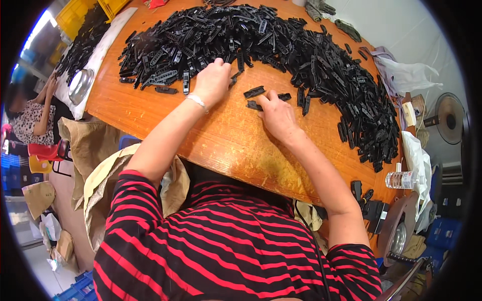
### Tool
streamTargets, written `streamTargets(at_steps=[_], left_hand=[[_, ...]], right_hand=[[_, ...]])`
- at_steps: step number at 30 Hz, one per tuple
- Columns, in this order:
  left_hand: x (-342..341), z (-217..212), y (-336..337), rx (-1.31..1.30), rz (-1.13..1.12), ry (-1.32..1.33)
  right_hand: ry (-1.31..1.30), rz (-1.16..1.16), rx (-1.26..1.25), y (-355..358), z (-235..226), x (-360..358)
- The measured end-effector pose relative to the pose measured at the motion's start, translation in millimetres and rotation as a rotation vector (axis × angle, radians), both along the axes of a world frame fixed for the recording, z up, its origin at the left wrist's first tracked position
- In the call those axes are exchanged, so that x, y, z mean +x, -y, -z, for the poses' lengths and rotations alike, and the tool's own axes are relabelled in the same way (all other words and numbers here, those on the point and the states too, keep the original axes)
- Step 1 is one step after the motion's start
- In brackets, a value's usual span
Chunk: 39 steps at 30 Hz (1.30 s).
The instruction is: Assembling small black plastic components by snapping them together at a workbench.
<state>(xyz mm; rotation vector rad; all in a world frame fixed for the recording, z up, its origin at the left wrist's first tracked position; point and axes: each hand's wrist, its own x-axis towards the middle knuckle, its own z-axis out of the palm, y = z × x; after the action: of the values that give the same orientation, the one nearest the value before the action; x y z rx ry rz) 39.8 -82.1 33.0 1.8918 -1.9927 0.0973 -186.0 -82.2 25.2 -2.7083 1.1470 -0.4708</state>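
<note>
Beside the front of a big heap of small black plastic parts, my left hand is closed, and a black part sticks out at its fingertips. My right hand is to the right of it, fingers bent down to the table. One black part lies against its thumb and looks pinched there. Another part shows just past its fingers; whether they touch it I cannot tell. A loose part lies in front of this hand. The parts are narrow, with slots and ridges.
The heap curves along the far and right side of the wooden table. At the right edge are a clear plastic bottle, white bags and a fan. A metal bowl stands at the left, near another person. Sacks hang below.
</note>
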Motion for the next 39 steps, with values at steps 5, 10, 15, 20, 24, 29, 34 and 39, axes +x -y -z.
streamTargets(at_steps=[5, 10, 15, 20, 24, 29, 34, 39], left_hand=[[-9.0, 11.4, 14.5, 0.034, -0.026, 0.057], [-17.3, 10.4, 11.4, 0.007, -0.013, 0.028], [-19.6, 14.9, 14.8, -0.015, 0.004, 0.034], [-27.7, 18.2, 8.4, -0.062, 0.097, -0.041], [-28.4, 6.6, -3.5, -0.038, 0.031, -0.194], [-17.4, -6.7, -20.7, 0.186, -0.025, -0.886], [-39.2, -16.3, -63.2, 0.372, -0.092, -1.590], [-54.5, -9.6, -79.8, 0.403, -0.083, -1.663]], right_hand=[[0.003, 0.024, 0.062, 0.7, 4.3, -0.4], [0.178, -0.016, 0.304, -20.7, -7.0, -2.1], [0.284, 0.047, 0.517, -38.4, -2.5, 4.3], [0.216, -0.023, 0.165, -48.9, 13.2, 5.0], [0.205, -0.007, 0.141, -46.5, 11.3, 2.8], [0.286, 0.035, 0.171, -40.1, 0.6, 0.3], [0.509, 0.045, 0.359, -45.6, -19.0, 4.9], [0.594, 0.011, 0.426, -51.7, -13.2, 9.0]])
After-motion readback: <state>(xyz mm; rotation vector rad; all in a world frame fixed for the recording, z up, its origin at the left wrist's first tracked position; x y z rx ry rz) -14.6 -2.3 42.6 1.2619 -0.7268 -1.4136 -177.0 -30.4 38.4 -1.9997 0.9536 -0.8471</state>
